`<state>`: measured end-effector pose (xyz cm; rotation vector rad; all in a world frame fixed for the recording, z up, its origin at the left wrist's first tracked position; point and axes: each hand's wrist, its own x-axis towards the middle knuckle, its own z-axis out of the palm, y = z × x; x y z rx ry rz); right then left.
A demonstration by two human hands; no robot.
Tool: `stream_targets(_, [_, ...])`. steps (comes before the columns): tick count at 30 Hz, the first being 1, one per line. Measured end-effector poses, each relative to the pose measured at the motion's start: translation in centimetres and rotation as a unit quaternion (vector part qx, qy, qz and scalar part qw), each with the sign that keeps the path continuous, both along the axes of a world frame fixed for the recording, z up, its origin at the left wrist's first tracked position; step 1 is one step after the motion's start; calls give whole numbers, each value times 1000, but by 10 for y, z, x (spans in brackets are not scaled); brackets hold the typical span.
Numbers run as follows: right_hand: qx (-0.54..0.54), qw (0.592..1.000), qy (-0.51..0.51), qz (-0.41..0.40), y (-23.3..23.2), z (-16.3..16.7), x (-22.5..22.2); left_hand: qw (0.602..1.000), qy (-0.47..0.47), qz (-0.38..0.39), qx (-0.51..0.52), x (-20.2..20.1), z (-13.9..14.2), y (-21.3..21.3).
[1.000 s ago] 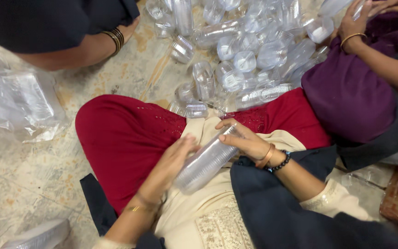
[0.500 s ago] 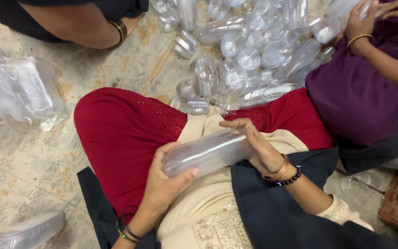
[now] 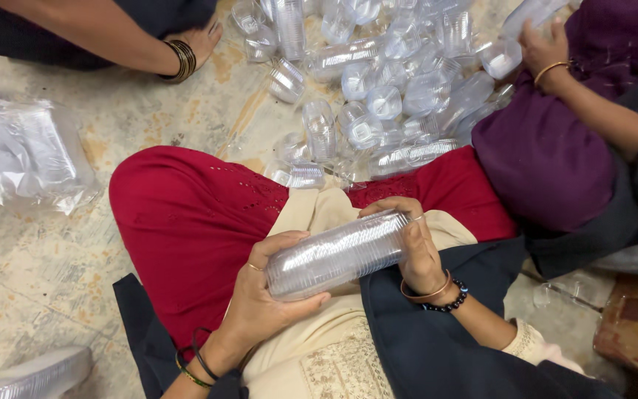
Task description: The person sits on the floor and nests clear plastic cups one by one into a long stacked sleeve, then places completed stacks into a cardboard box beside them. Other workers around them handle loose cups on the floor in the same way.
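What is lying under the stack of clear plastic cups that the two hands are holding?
Under the stack of clear cups lie cream cloth and red cloth on the lap. The cloth directly beneath is covered by the stack.

Loose clear cups (image 3: pixel 378 81) piled on floor (image 3: pixel 31 273), top centre. Plastic bag (image 3: pixel 23 151) far left. Co-worker's bangled arm (image 3: pixel 112 37) top left; another's purple sleeve (image 3: pixel 548 148) right. My red lap (image 3: pixel 186 222) mid-frame.
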<state>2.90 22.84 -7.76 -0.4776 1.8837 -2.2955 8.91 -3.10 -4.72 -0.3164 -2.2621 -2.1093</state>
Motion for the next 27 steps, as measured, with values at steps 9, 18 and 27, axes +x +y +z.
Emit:
stream_targets(9, [68, 988, 141, -13, -1, 2, -3, 883, -368, 17, 290, -6, -29, 0])
stream_targets(18, [74, 989, -83, -93, 9, -14, 0, 941, -234, 86, 230, -11, -57, 2])
stream_targets(27, [21, 975, -217, -34, 1, -16, -6, 958, -222, 39, 175, -11, -61, 1])
